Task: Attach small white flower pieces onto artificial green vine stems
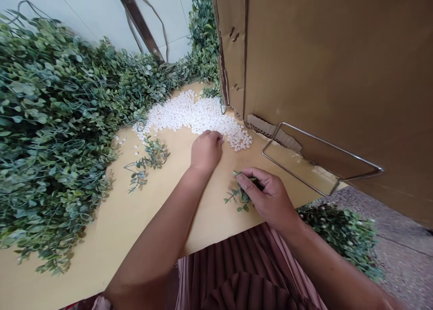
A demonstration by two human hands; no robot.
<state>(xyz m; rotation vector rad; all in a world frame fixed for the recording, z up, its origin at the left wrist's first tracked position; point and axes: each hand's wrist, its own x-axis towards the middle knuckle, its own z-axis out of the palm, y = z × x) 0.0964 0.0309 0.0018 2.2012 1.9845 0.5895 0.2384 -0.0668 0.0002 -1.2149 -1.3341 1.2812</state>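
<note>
My left hand (207, 151) reaches to the near edge of a spread of small white plastic pieces (182, 111). Its fingers are curled together, and whatever they pinch is too small and hidden to name. Closer to me, my right hand (267, 192) grips an artificial leaf sprig (242, 201) between thumb and fingers, its small green leaves hanging below. To the left of my left hand, a loose leaf sprig (154, 153) lies on the tan tabletop (162, 224).
Heaped artificial greenery (50, 120) covers the left and back. A large cardboard box (321, 66) rises at the right, beside a bent metal wire frame (304, 143). More greenery (341, 238) lies lower right by the speckled floor (402, 260). A dark strap-like bar (140, 21) leans against the tiled wall.
</note>
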